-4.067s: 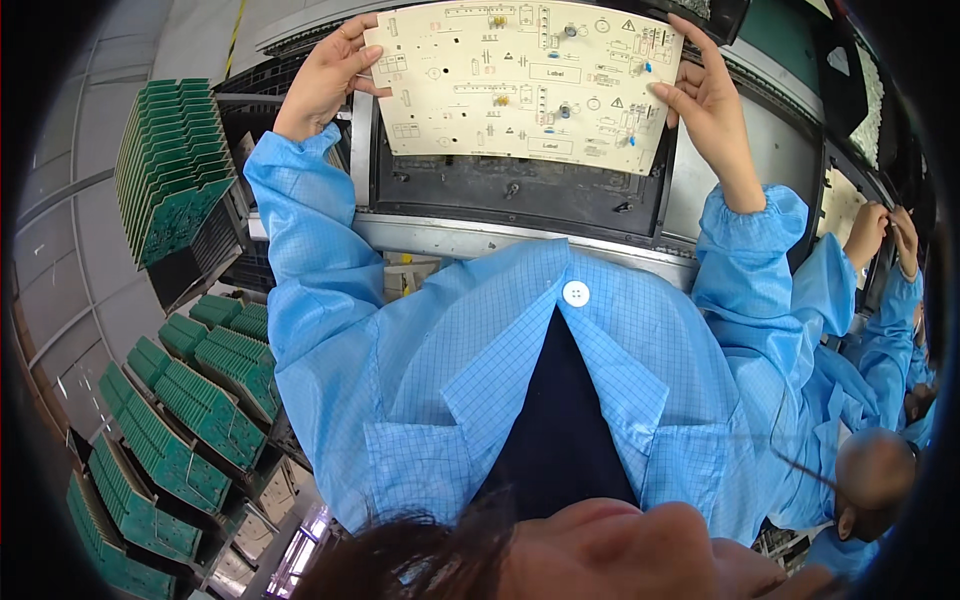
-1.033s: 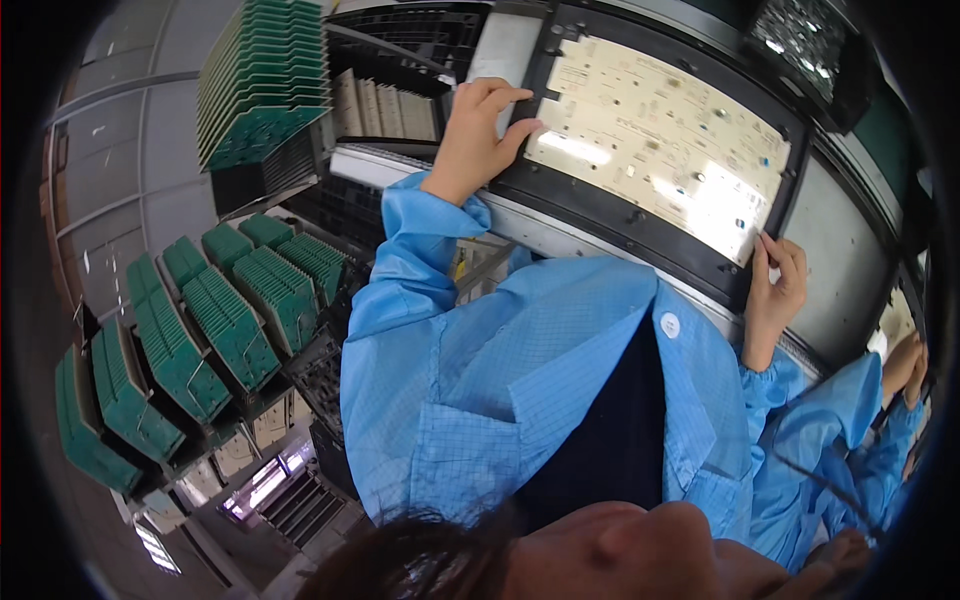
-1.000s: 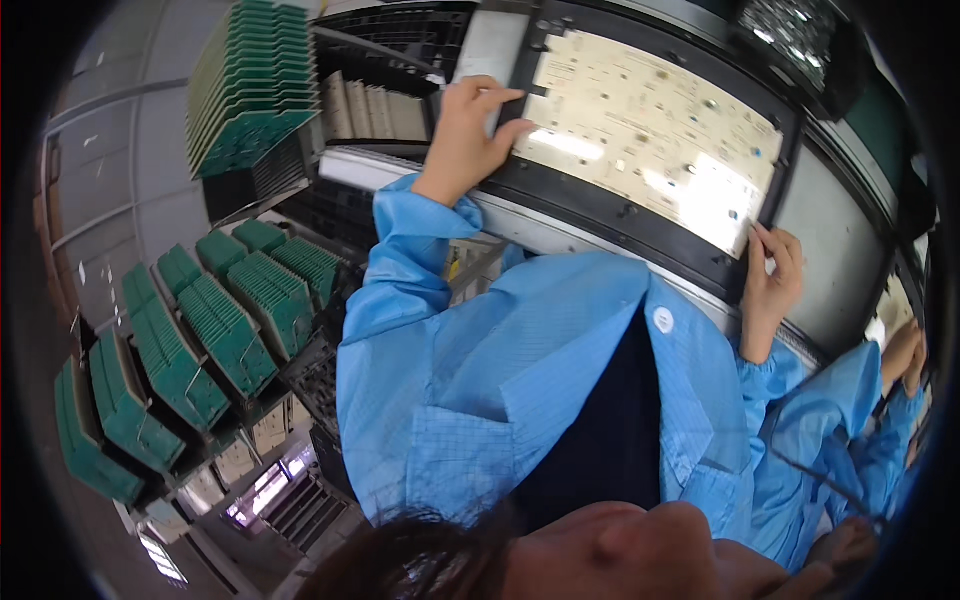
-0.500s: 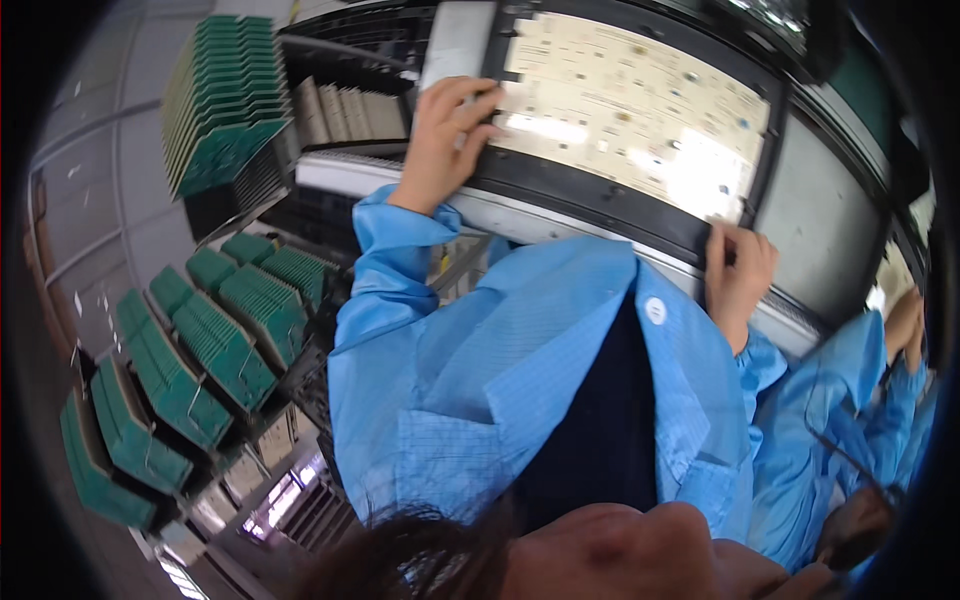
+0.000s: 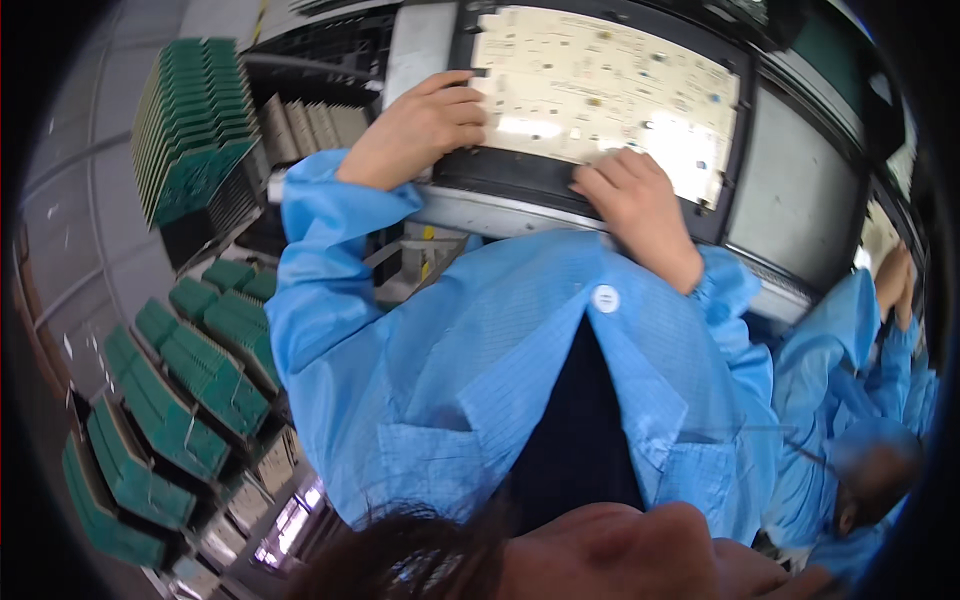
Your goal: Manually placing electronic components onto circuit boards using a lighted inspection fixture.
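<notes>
A cream rectangular circuit board with small dark and blue components (image 5: 560, 85) lies flat within a black rectangular frame (image 5: 530, 172), between and just beyond the person's two hands. The left hand (image 5: 425, 120) reaches the board's left edge, its fingers bent and slightly spread; its thumb is hidden, so I cannot tell whether it pinches anything. The right hand (image 5: 632, 195) is at the near edge, its fingers curled close together, somewhat blurred; whether it grips the board is unclear. A silver metal rail (image 5: 490, 208) runs on the near side of the frame, between the hands. To the right of the right hand is a flat grey panel (image 5: 790, 170). Just left of the left hand stand upright cream boards (image 5: 320, 130), and farther left a fanned stack of green circuit boards (image 5: 200, 130). Well to the right of the right hand is a co-worker's hand (image 5: 892, 278).
</notes>
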Tool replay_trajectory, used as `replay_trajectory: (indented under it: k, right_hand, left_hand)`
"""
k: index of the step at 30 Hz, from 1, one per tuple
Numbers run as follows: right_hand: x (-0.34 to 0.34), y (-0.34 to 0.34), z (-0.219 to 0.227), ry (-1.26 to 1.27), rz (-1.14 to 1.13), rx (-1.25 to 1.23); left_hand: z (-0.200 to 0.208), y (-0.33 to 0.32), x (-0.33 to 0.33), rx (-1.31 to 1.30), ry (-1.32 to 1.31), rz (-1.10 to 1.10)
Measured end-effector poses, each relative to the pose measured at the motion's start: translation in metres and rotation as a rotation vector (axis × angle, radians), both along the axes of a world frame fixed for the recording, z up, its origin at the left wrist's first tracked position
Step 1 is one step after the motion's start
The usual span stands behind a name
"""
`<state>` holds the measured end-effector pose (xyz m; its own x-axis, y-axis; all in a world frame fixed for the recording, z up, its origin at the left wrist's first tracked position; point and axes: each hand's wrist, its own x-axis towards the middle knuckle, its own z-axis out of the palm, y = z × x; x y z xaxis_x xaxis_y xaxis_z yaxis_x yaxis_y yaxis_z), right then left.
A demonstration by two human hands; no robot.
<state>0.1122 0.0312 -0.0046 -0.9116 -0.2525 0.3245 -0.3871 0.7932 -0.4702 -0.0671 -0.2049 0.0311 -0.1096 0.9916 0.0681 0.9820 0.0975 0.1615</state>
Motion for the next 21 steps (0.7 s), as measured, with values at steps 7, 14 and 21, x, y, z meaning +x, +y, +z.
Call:
replay_trajectory:
  k: [7, 14, 21]
  right_hand:
    - [0.000, -0.031, -0.016, -0.112, -0.498, 0.041]
    - [-0.075, 0.129, 0.041, 0.293, -0.580, 0.160]
    - [-0.171, 0.179, 0.041, -0.097, -0.493, 0.102]
  left_hand:
    - [0.013, 0.008, 0.014, -0.018, -0.290, 0.287]
    - [-0.045, -0.027, 0.045, 0.277, -0.672, 0.944]
    - [-0.072, -0.031, 0.048, 0.410, -0.766, 1.042]
